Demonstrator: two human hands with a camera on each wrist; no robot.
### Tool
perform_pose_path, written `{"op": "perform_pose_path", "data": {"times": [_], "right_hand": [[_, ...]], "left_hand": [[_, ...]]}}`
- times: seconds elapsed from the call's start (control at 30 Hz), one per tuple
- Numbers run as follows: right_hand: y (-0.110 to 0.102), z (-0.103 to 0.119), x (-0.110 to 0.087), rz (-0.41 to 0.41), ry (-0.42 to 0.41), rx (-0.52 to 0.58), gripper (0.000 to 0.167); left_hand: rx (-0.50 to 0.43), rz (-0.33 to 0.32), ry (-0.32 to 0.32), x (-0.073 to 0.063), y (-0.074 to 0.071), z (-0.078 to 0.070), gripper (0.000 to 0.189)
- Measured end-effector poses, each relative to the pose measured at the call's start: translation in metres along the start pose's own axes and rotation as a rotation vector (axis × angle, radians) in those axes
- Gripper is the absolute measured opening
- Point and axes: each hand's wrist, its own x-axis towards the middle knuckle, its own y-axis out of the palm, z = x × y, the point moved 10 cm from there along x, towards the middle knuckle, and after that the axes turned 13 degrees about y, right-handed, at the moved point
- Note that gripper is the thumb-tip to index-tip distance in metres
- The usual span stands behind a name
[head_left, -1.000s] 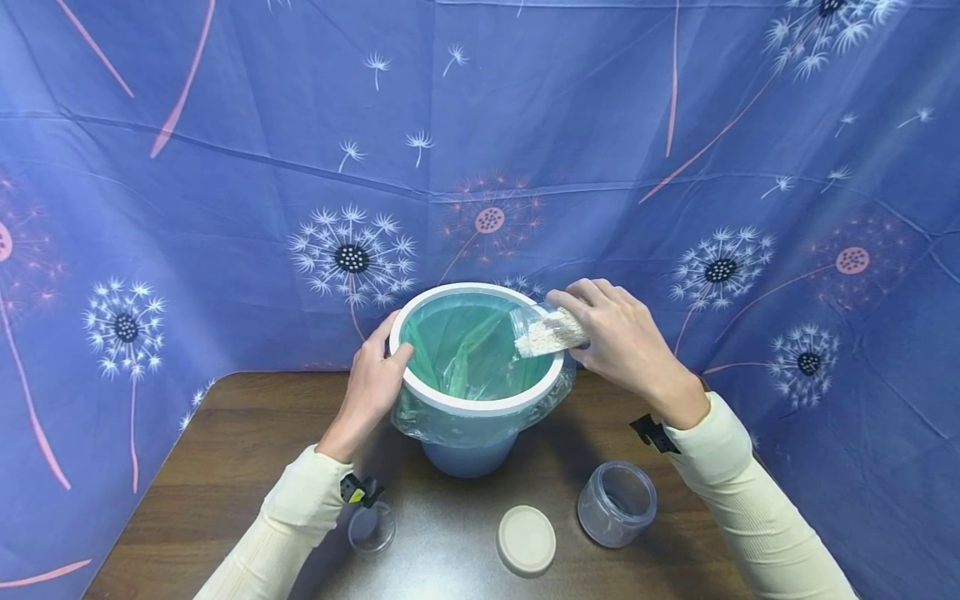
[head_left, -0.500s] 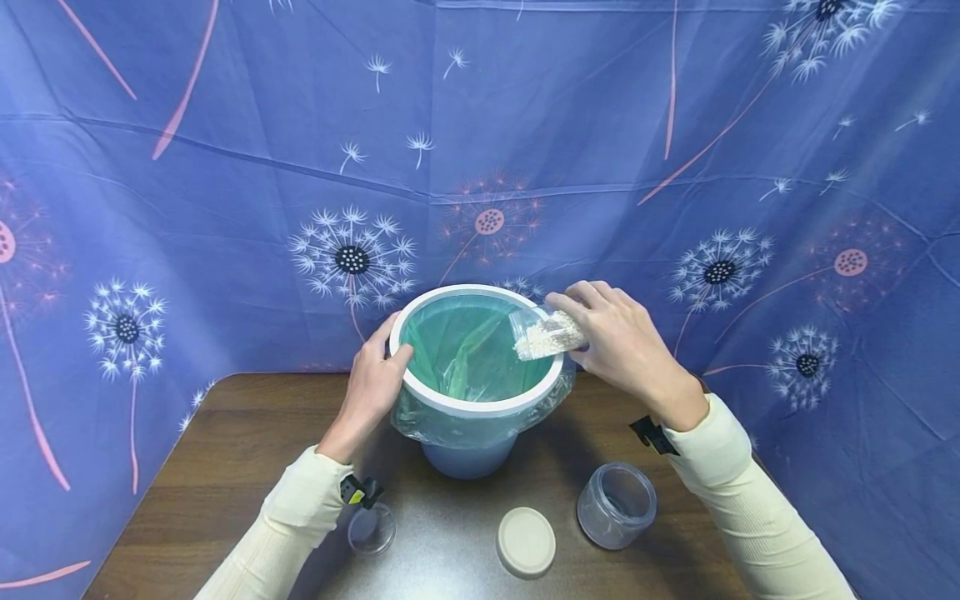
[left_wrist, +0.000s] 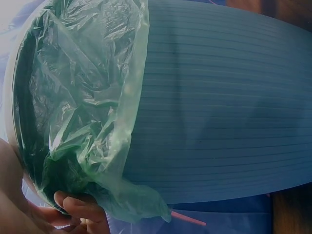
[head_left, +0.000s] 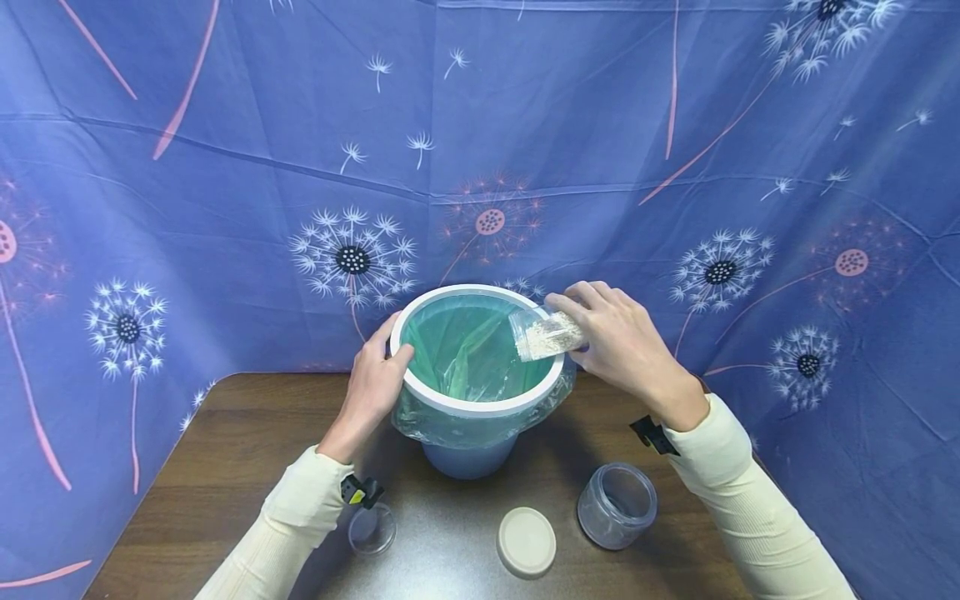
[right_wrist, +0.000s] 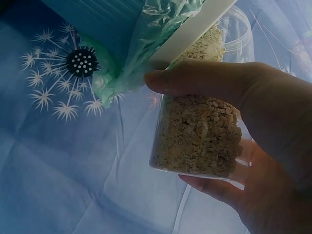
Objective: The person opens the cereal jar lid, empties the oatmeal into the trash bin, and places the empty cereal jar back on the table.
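Note:
A blue ribbed trash bin [head_left: 468, 458] with a white rim [head_left: 480, 408] stands on the table. Its green plastic liner [head_left: 442, 429] folds out over the rim. My left hand [head_left: 375, 375] grips the rim at the left, thumb inside, fingers outside by the bunched liner [left_wrist: 97, 141]. In my right hand [head_left: 626, 337] is a clear jar [head_left: 551, 335] of pale oat flakes [right_wrist: 200, 136], tipped with its uncovered mouth over the bin's right side. Thumb and fingers wrap round the jar, as the right wrist view shows. A few pale specks show just below the mouth.
On the brown wooden table [head_left: 247, 450], a clear open jar [head_left: 617, 506] stands at the right. A cream round lid [head_left: 527, 542] lies in the middle, and a small clear round dish or lid [head_left: 372, 529] sits by the left wrist. A blue dandelion-print cloth [head_left: 480, 125] hangs behind.
The tipped jar's mouth has dipped slightly, and the flakes inside look looser toward the mouth. My left hand and the bin have stayed in place.

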Motion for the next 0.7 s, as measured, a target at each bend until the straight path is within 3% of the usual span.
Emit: {"op": "perform_pose_path", "data": {"times": [0.7], "right_hand": [[-0.0010,0.0047,0.0006,0.011,-0.020,-0.025,0.078]], "left_hand": [[-0.002,0.002,0.006,0.0000,-0.0004,-0.0009,0.067]]}}
